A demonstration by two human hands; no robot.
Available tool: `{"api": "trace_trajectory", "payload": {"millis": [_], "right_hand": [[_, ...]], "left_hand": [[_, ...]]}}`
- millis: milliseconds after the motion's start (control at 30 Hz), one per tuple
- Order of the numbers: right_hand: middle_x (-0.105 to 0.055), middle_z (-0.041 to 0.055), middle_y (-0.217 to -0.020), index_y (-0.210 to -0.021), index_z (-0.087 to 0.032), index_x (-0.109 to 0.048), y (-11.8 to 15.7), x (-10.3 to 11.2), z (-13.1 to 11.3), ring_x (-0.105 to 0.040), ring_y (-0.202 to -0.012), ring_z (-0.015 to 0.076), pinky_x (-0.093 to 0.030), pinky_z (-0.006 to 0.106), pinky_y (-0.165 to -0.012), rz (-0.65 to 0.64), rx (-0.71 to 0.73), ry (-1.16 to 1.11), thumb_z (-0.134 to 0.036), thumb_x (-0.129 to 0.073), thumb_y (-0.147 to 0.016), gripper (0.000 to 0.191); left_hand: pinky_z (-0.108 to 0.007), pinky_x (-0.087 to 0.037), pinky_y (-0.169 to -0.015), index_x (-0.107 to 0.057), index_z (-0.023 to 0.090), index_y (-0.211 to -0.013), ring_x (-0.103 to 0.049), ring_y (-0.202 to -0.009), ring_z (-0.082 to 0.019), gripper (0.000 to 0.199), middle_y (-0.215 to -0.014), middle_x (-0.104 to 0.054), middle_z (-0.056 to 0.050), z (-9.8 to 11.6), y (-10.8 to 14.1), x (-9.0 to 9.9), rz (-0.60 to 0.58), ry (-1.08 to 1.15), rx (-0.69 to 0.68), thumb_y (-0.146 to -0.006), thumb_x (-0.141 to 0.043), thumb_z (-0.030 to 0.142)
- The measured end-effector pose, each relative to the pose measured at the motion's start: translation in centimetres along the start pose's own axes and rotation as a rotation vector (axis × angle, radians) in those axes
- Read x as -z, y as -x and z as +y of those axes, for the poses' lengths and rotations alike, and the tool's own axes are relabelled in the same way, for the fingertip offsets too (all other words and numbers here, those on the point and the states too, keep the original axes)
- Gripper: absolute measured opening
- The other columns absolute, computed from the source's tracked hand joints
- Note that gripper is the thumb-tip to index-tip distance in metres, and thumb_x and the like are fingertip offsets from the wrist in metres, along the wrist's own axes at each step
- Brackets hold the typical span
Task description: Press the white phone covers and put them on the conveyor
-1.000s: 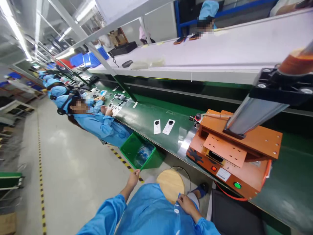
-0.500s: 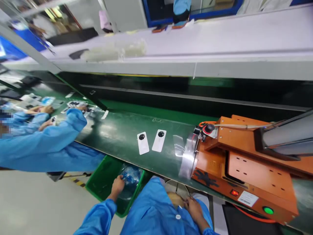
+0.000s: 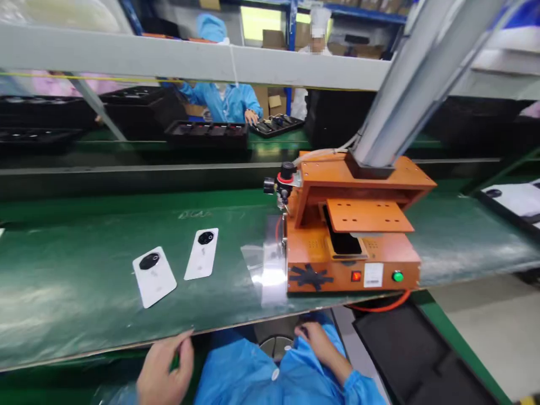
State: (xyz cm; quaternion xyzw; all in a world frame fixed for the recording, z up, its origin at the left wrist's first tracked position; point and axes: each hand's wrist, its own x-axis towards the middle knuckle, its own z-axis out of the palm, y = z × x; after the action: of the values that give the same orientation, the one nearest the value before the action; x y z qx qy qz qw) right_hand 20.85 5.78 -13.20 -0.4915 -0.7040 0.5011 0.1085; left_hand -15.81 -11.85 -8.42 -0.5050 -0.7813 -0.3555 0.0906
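My left hand (image 3: 166,368) is at the front edge of the green bench (image 3: 97,320), thumb and forefinger apart with nothing visible between them. Beyond it, two white phone back covers lie flat: a left one (image 3: 156,281) and a right one (image 3: 201,259), each with a round black camera area. My right hand (image 3: 318,340) rests over my lap by the blue coat, its fingers curled; a small dark spot shows at the fingertips, too small to name. An orange press machine (image 3: 354,247) stands on the bench, a black phone-shaped piece (image 3: 343,242) in its bed.
A clear plastic sheet (image 3: 274,275) lies left of the machine, under its grey column (image 3: 405,84). Below right is a black tray (image 3: 409,349). Across the line, a person in blue (image 3: 225,101) has a hand by black trays (image 3: 206,132).
The view has swung right. My left hand has left the green bin with its plastic film and come up to the bench edge. My right hand stays near my lap.
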Motion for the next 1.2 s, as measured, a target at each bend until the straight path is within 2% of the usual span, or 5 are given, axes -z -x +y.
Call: {"api": "trace_trajectory", "payload": {"millis": [167, 300, 433, 967, 1200], "right_hand": [[-0.066, -0.001, -0.076, -0.09, -0.032, -0.061, 4.2, 8.3, -8.5, -0.064, -0.066, 0.0204, -0.057, 0.036, -0.063, 0.334, 0.158, -0.277, -0.058, -0.043, -0.099, 0.032], [-0.062, -0.001, -0.082, -0.099, -0.025, -0.057, 3.8, 15.6, -15.5, -0.056, -0.059, 0.0105, -0.037, 0.017, -0.042, 0.698, 0.371, -0.773, -0.052, -0.065, -0.093, 0.029], [-0.067, 0.0001, -0.095, -0.103, -0.025, -0.056, 1.1, 18.8, -18.9, -0.069, -0.082, 0.0152, -0.051, 0.019, -0.05, 0.647, 0.398, -1.043, -0.05, -0.075, -0.083, 0.037], [-0.072, -0.0001, -0.074, -0.095, -0.019, -0.062, -3.7, 21.4, -17.3, -0.067, -0.054, 0.0138, -0.057, 0.022, -0.045, 0.717, 0.234, -0.973, -0.025, -0.079, -0.073, 0.029], [-0.072, 0.0032, -0.073, -0.098, -0.012, -0.068, 3.6, 19.9, -14.6, -0.064, -0.053, 0.0126, -0.051, 0.019, -0.042, 0.566, 0.116, -0.852, -0.033, -0.083, -0.076, 0.034]], "left_hand": [[-0.031, -0.053, -0.082, -0.074, 0.02, -0.102, -0.066, -0.08, -0.018, 0.021, -0.091, -0.072, -0.006, 6.5, -7.2, -3.9, -0.108, 0.226, -0.248, -0.098, -0.056, 0.03], [-0.027, -0.05, -0.07, -0.074, 0.02, -0.105, -0.058, -0.067, -0.015, 0.029, -0.083, -0.066, -0.003, 6.6, -8.7, -5.4, -0.198, 0.227, -0.183, -0.1, -0.052, 0.039], [-0.026, -0.049, -0.067, -0.074, 0.021, -0.107, -0.058, -0.065, -0.015, 0.032, -0.078, -0.064, -0.001, 4.9, -7.9, -5.8, -0.213, 0.19, -0.126, -0.1, -0.052, 0.044], [-0.027, -0.05, -0.068, -0.074, 0.023, -0.106, -0.062, -0.065, -0.017, 0.034, -0.08, -0.068, -0.002, 4.5, -7.7, -5.7, -0.299, 0.207, -0.128, -0.099, -0.05, 0.047], [-0.029, -0.052, -0.066, -0.071, 0.026, -0.107, -0.062, -0.064, -0.019, 0.034, -0.074, -0.064, -0.002, 4.6, -7.9, -5.2, -0.293, 0.165, -0.14, -0.099, -0.047, 0.048]]}}
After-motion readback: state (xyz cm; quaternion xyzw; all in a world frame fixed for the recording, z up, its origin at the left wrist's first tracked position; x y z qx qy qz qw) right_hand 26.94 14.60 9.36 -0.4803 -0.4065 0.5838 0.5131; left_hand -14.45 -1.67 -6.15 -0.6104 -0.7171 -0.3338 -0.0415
